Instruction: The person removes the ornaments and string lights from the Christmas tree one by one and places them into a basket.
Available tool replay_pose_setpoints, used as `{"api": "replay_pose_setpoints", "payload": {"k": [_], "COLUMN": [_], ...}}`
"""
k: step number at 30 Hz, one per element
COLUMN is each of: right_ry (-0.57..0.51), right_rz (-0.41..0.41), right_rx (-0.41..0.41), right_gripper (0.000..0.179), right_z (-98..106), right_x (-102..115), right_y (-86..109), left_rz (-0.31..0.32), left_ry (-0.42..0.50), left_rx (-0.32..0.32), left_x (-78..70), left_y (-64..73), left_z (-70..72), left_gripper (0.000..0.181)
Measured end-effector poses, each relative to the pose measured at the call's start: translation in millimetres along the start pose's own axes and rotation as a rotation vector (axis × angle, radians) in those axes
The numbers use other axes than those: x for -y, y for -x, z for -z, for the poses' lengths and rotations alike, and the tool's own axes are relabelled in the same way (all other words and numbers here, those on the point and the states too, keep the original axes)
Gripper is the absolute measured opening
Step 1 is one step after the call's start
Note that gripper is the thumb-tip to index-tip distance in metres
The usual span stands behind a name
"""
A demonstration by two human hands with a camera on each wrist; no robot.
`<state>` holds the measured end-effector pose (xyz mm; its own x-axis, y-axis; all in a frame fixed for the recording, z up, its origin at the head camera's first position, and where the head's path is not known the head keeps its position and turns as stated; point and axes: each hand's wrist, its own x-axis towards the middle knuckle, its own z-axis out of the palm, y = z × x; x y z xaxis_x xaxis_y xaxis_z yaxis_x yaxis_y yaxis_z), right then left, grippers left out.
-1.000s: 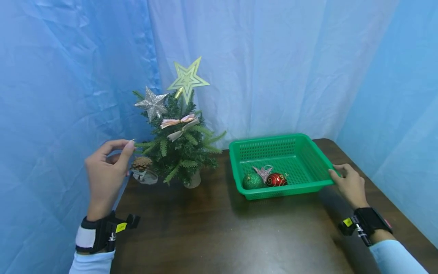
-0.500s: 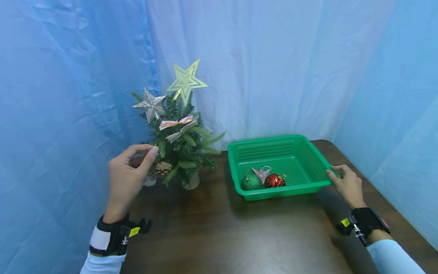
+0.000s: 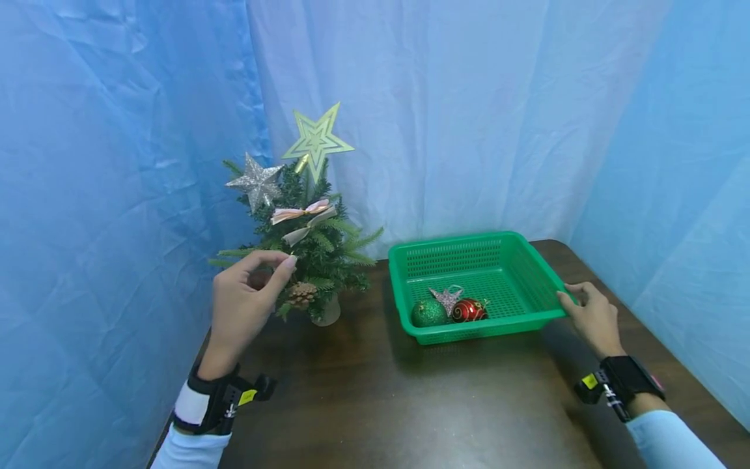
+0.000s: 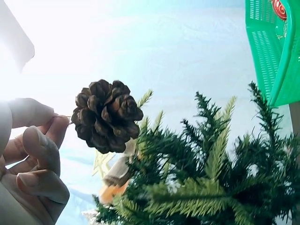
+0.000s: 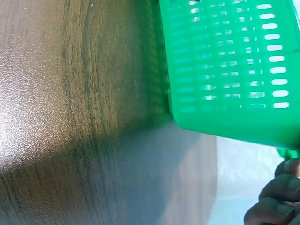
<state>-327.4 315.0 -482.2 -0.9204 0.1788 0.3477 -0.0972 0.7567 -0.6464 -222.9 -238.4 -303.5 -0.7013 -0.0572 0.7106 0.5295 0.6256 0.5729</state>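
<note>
Between thumb and forefinger my left hand [image 3: 246,303] pinches the thin loop of a brown pinecone ornament [image 4: 107,116]. In the head view the pinecone [image 3: 301,294] hangs below the fingertips, in front of the lower branches of a small Christmas tree [image 3: 322,260]. A gold star [image 3: 317,140] tops the tree; a silver glitter star [image 3: 256,182] and bows [image 3: 301,212] are on its branches. My right hand [image 3: 594,319] grips the right rim of a green plastic basket [image 3: 474,331], fingers partly cut off in the right wrist view.
Inside the basket lie a green glitter ball [image 3: 429,312], a red ball with swirls [image 3: 469,310] and a pink star [image 3: 446,298]. The dark wooden table [image 3: 375,404] stretches in front of tree and basket. Blue curtains [image 3: 457,117] hang behind and at both sides.
My left hand has moved right with the pinecone, from left of the tree to in front of its lower branches. The right hand keeps its grip on the basket rim.
</note>
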Motion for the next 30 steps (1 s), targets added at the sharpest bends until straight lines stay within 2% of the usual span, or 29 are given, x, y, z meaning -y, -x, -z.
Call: {"api": "replay_pose_setpoints", "payload": {"k": [6,12,19,21,30], "right_ry": [-0.017,-0.027,-0.048,-0.048,-0.078], "right_rz": [0.032,0.035,0.017,0.014,0.04], "right_rx": [-0.005,-0.011,-0.011,-0.013,-0.007], "right_gripper": [0.049,0.048,0.047,0.047,0.049], "right_z": [-2.2,-3.7,-3.3,-3.0,-1.5], "right_x": [-0.8,-0.8,0.7,1.1,-0.2], "right_y": [2.4,3.2,2.3,2.3,4.6], "left_rz": [-0.041,-0.04,-0.055,-0.066,-0.111], "left_ry": [0.038,0.054,0.07,0.082,0.071], "left_rx": [0.026,0.05,0.059,0.063,0.082], "left_x": [-3.9,-7.7,-30.2,-32.8,-10.9], "left_y": [0.0,-0.9,-2.3,-3.3,-6.4], "left_z": [-8.5,-15.8,-21.1,-23.8,-42.4], "left_gripper": [0.008,0.01,0.007,0.006,0.007]}}
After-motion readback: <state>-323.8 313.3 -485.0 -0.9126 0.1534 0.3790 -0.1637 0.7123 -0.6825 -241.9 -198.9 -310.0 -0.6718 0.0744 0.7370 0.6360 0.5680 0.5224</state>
